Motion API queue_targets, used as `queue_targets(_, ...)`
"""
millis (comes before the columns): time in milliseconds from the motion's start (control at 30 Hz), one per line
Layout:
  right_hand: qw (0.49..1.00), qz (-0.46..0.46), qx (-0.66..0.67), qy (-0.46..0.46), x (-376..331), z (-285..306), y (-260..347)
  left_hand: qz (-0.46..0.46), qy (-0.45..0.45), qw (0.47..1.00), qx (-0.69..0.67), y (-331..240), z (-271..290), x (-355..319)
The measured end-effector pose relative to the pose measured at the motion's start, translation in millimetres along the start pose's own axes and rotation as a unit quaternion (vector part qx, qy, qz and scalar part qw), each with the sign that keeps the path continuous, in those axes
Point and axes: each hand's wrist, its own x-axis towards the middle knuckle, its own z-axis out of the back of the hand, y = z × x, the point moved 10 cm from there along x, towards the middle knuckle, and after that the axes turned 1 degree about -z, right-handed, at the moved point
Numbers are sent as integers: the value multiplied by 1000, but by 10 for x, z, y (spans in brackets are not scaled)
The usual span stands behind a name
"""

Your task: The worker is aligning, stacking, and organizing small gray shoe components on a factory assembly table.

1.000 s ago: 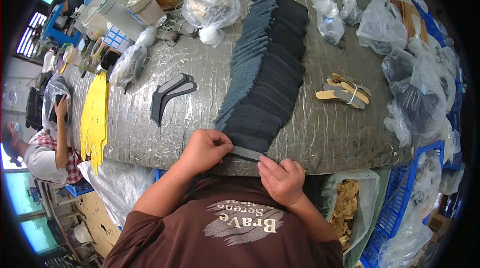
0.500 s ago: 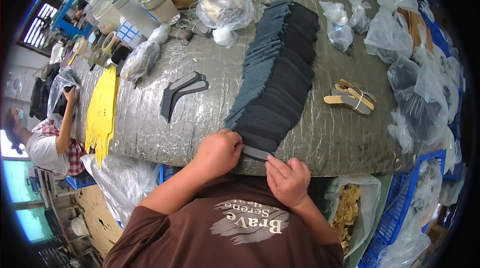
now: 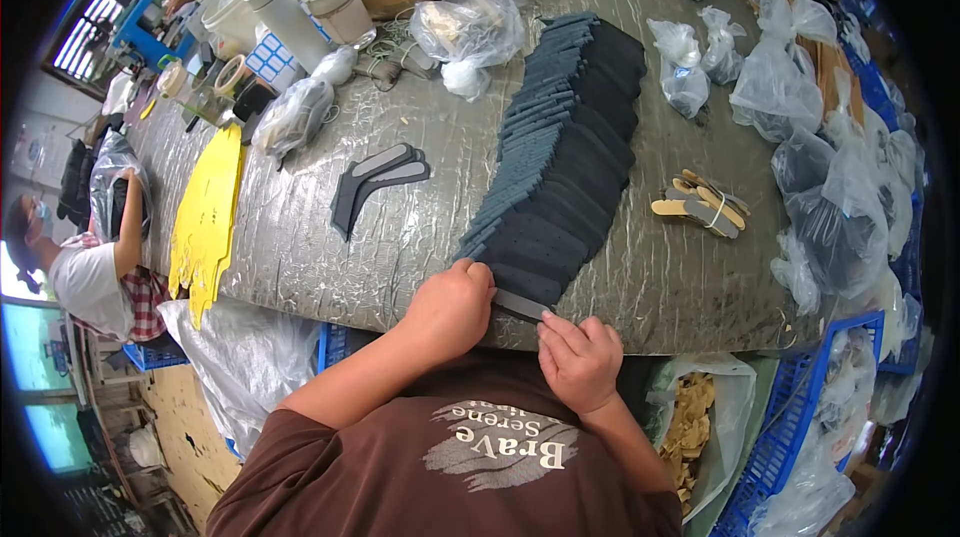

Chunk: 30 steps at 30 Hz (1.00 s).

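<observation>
A long row of overlapping dark blue-black flat pieces (image 3: 572, 162) runs from the far side of the table to its near edge. At the near end lies a narrow grey strip (image 3: 522, 304) on a dark piece. My left hand (image 3: 450, 307) has its fingers curled closed at the strip's left end. With thumb and fingers pinched together, my right hand (image 3: 580, 359) holds the strip's right end. To the left rest a few bent dark pieces with grey strips (image 3: 378, 180) on them.
A banded bundle of tan and grey strips (image 3: 702, 204) lies to the right. Yellow sheets (image 3: 205, 222), tubs (image 3: 338, 12) and plastic bags (image 3: 468, 27) stand around the table (image 3: 280, 267). Below the edge are a bag of tan scraps (image 3: 690, 427) and a blue crate (image 3: 790, 437). A co-worker (image 3: 95, 282) is at left.
The whole view has shifted slightly. Both my hands keep their hold at the near end of the row. At left, the co-worker's arm and the clear bag have moved a little.
</observation>
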Motion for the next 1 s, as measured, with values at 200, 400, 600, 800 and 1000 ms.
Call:
queue_targets(200, 1000, 1, -2, -9, 2, 16, -1, 16, -10, 1000, 17, 26, 3, 29)
queue_targets(400, 999, -26, 45, 11, 42, 44, -57, -35, -32, 998, -44, -19, 202, 17)
queue_targets(600, 989, -121, 81, 36, 266, -27, -177, 95, -141, 980, -103, 879, 1037, 96)
queue_targets(800, 988, -80, 28, 133, 467, -389, -90, 149, -287, 945, 42, 1488, 1522, 220)
queue_targets(1000, 964, -124, 232, 44, 605, -170, 78, -141, -58, 986, -67, -193, 567, -27)
